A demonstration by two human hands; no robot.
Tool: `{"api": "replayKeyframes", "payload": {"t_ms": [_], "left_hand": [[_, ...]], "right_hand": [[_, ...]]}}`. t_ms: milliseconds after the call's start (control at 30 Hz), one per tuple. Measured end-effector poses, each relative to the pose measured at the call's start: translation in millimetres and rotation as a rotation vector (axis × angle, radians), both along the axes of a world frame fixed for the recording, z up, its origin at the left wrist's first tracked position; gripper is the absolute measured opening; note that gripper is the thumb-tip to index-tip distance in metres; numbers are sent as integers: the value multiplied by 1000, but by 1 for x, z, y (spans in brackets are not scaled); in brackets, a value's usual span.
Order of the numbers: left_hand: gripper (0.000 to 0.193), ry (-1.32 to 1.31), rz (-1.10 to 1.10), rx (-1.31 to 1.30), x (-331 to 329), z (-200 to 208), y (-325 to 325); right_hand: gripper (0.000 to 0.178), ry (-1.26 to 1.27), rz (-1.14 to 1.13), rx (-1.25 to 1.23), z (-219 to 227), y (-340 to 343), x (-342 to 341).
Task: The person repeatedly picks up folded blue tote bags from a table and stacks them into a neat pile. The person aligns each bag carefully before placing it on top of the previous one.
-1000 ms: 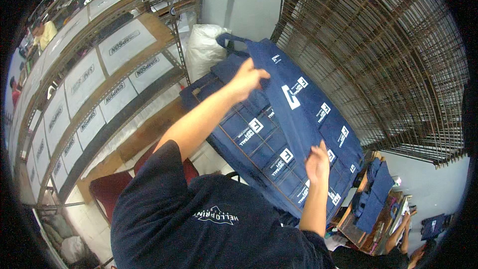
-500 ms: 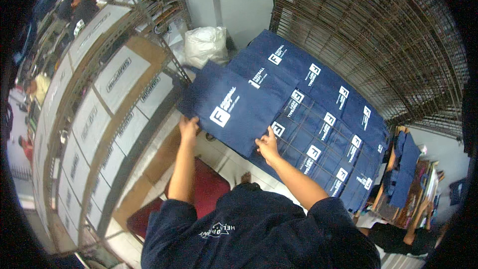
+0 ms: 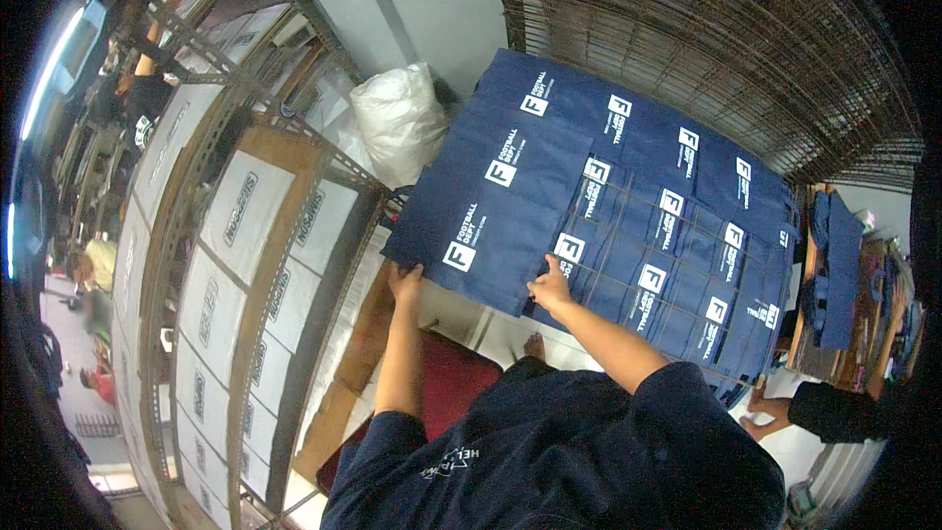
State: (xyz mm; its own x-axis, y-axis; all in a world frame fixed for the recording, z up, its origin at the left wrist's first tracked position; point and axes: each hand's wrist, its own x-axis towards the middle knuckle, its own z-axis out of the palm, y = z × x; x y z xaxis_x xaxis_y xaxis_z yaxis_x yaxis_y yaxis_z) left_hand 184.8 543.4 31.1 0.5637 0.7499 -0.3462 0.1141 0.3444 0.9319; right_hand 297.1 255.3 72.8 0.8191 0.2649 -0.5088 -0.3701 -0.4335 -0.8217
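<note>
A navy-blue fabric panel (image 3: 437,226) with a white print lies at the near left end of a rack. My left hand (image 3: 405,283) is closed on its near left corner, fingertips partly hidden by the cloth. At its near right edge is my right hand (image 3: 550,287), thumb against the cloth, one finger pointing away over the neighbouring panel. Two similar printed panels line up beyond it. More blue panels (image 3: 677,172) cover the rack to the right, with thin wire lines (image 3: 628,253) among them.
Raised wire racks (image 3: 687,20) stack up behind. A white sack (image 3: 400,123) stands at the far left corner. Metal shelving (image 3: 339,319) with white boxes (image 3: 243,198) runs along my left. A dark red seat (image 3: 446,383) is below my left arm; another person's arm and leg (image 3: 775,412) show at right.
The held panel has come down into line with the panels beyond it. Both hands have moved slightly along with it, and my view has turned.
</note>
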Motion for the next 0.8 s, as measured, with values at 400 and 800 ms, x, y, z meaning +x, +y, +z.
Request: {"api": "replayKeyframes", "payload": {"t_ms": [400, 800], "left_hand": [[61, 148, -17, -89, 14, 32, -14], [62, 166, -42, -79, 11, 6, 4]], "right_hand": [[71, -115, 0, -156, -38, -4, 0], [69, 5, 10, -145, -13, -4, 5]]}}
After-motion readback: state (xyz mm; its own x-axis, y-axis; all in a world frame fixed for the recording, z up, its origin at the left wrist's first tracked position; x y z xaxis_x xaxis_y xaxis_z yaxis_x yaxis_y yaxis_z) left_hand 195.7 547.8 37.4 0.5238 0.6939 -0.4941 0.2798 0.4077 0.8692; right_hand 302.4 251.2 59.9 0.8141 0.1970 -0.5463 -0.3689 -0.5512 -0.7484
